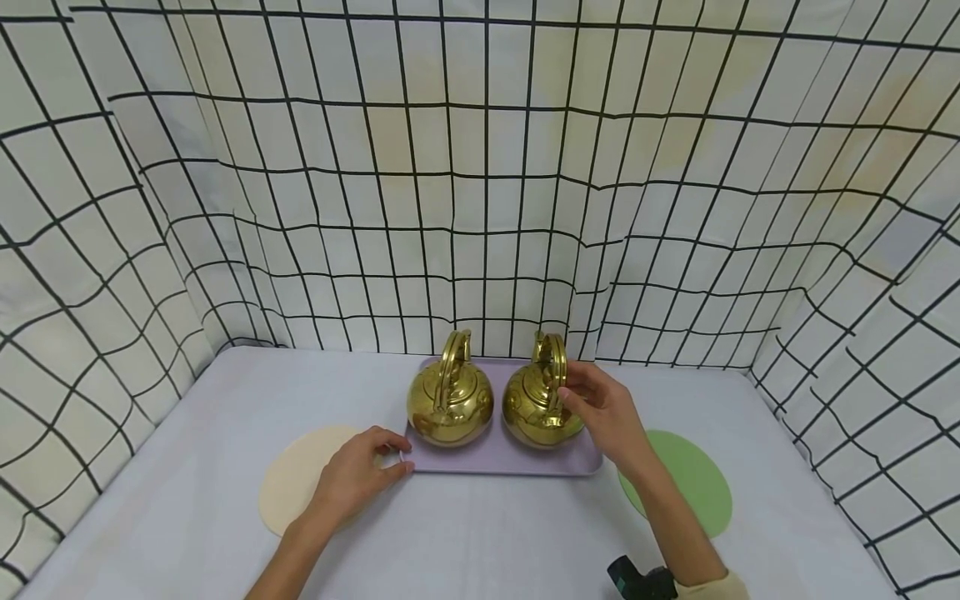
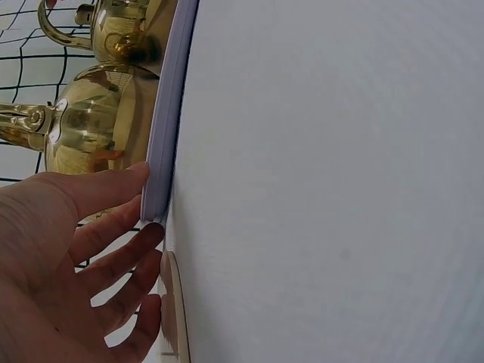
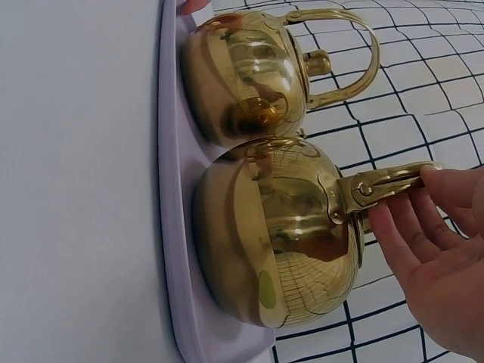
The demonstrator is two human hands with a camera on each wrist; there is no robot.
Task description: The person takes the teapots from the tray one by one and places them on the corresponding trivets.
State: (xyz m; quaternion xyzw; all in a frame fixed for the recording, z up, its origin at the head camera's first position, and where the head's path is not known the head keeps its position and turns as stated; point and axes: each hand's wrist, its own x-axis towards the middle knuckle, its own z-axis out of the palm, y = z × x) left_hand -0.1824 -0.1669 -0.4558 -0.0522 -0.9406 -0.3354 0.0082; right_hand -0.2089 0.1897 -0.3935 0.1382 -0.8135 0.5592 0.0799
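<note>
Two shiny brass kettles with arched handles sit side by side on a lilac tray. The left kettle stands upright, untouched by either hand. My right hand holds the raised handle of the right kettle between thumb and fingers. In the right wrist view that kettle rests on the tray, its handle in my grip. At the tray's front left corner, my left hand pinches the rim with thumb and fingertips. The left wrist view shows the thumb against the tray edge.
A round cream mat lies left of the tray, partly under my left forearm. To the right is a round green mat, partly covered by my right forearm. White cloth with a black grid encloses the white table's back and sides.
</note>
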